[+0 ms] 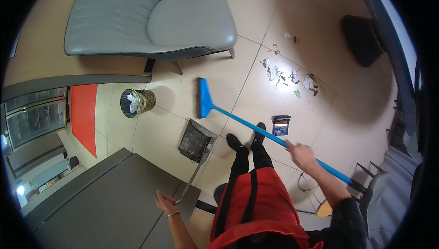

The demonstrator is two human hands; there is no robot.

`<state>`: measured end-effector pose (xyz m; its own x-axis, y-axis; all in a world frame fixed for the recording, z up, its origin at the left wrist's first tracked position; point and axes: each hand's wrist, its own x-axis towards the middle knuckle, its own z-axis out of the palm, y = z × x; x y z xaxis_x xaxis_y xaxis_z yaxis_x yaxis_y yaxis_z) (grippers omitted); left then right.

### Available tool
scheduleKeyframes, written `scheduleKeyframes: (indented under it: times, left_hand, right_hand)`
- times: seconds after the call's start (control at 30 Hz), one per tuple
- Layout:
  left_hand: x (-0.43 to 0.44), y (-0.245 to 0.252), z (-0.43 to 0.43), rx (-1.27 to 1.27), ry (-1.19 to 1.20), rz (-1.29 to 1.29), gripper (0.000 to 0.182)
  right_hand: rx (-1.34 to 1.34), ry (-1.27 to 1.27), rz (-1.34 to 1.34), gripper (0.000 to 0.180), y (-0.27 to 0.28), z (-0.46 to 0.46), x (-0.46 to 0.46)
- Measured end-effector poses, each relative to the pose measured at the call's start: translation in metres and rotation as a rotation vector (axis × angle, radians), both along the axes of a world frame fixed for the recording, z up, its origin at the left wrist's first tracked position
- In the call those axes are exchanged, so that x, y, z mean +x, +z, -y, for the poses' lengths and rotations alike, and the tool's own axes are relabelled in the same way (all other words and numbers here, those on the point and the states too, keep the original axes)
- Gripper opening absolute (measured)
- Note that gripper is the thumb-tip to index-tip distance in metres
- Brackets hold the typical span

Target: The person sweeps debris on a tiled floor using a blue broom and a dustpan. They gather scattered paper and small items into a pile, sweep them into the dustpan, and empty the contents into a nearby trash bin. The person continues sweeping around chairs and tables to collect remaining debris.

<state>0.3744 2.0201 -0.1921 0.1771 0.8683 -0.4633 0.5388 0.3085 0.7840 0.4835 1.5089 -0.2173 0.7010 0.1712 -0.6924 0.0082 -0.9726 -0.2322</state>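
Note:
My right hand (302,158) grips the handle of a blue broom (253,126), whose bristle head points left and looks raised off the floor or just at it; I cannot tell which. Low on the left, my left hand (166,202) holds the bent metal handle of a dark, scuffed dustpan (194,141). No litter is plain inside the pan. On the tiles ahead to the right lies a scatter of litter (291,77): crumpled white paper, brown bits, small rings and a green scrap. A dark printed pouch (281,125) lies flat near my shoes.
A patterned wastebasket (146,101) with white paper in it stands at the left. Beyond it is a grey padded chair (192,19) by a wooden desk (44,39). A grey cabinet (113,194) fills the lower left. A dark round base (362,41) stands far right, with another chair (375,197) below.

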Motion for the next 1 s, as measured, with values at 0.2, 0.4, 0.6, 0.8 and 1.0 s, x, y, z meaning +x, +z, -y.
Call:
scheduleKeyframes:
  times: [0.2,0.4,0.6,0.8,1.0]
  left_hand:
    - [-0.011,0.006,-0.002,0.013,0.098,-0.038,0.041]
    - [-0.014,0.001,-0.006,-0.055,0.054,0.01,0.041]
    - [-0.007,-0.014,-0.008,-0.052,0.026,-0.017,0.042]
    - [0.008,-0.013,-0.008,-0.055,-0.023,-0.039,0.041]
    - [0.011,-0.012,-0.011,-0.043,-0.015,-0.024,0.041]
  right_hand:
    - [0.188,0.045,0.036,0.03,-0.124,-0.12,0.065]
    - [0.174,-0.206,-0.059,0.032,-0.118,-0.067,0.003]
    - [-0.072,-0.576,-0.152,0.037,-0.012,0.005,-0.104]
    - [-0.12,-0.428,-0.048,0.037,0.095,0.044,-0.1]
    - [-0.002,-0.289,-0.122,0.04,0.019,0.006,-0.043]
